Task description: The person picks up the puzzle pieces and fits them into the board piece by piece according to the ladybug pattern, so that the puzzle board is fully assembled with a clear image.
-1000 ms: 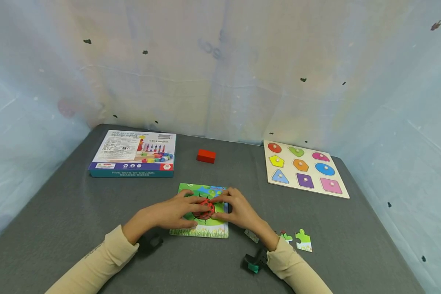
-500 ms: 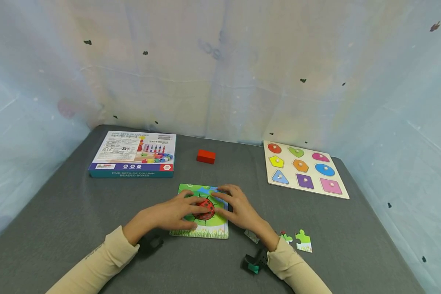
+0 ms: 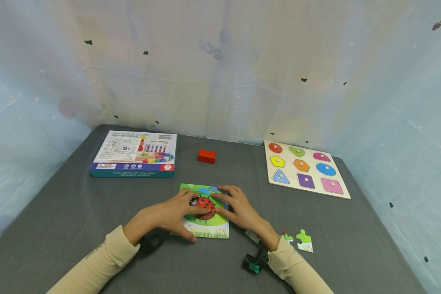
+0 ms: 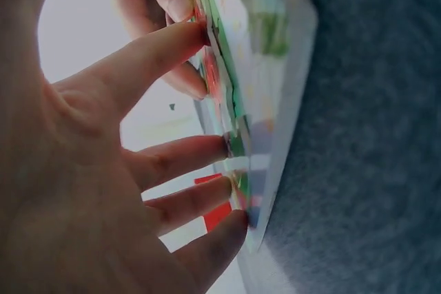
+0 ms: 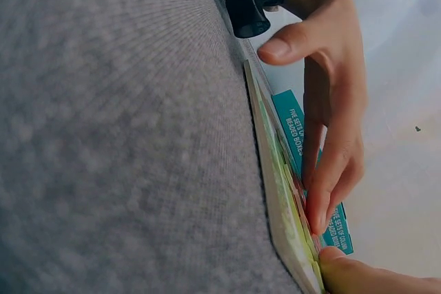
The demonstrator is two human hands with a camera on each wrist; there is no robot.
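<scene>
Flat green ladybird jigsaw [image 3: 207,223], left hand [image 3: 172,214] unclenched over its left edge, right hand [image 3: 241,210] equally loose over its right.

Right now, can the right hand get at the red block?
Probably yes: the right hand is over the puzzle, and only table shows between the puzzle's far edge and the red block.

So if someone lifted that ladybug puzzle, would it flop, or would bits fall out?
The ladybug puzzle would probably be stiff: its edge looks straight and board-like in the right wrist view. Being flat, it should slide rather than roll. Tipping it might spill pieces, since similar loose pieces lie separately to its right.
</scene>
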